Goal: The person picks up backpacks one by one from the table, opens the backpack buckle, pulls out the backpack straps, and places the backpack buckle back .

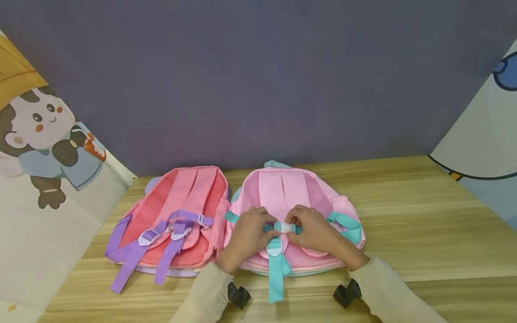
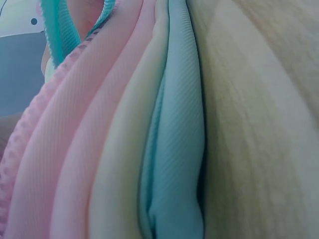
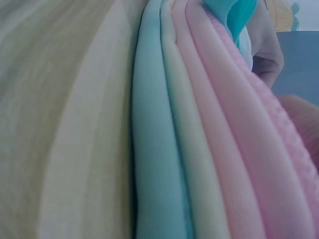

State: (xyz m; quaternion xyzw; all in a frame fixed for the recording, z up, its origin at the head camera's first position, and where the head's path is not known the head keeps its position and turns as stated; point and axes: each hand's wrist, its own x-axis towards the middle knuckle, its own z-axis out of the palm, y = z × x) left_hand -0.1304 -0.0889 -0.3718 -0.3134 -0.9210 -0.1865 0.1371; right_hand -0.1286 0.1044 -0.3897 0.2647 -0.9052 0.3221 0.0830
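Observation:
A light pink backpack lies with its padded shoulder straps facing up. Across its middle runs a teal strap with a white buckle. My left hand pinches the left part of this strap beside the buckle. From the other side, the thumb and fingers of my right hand pinch the strap at the buckle's right end. Below them a teal webbing strap hangs over the bag's bottom edge. Both wrist views look along the layered pink, cream and teal side of the bag, and the buckle is hidden there.
A coral pink backpack with purple straps lies close on the left. Both bags rest on a wooden table against a dark grey panel. Cartoon-printed panels stand at the sides.

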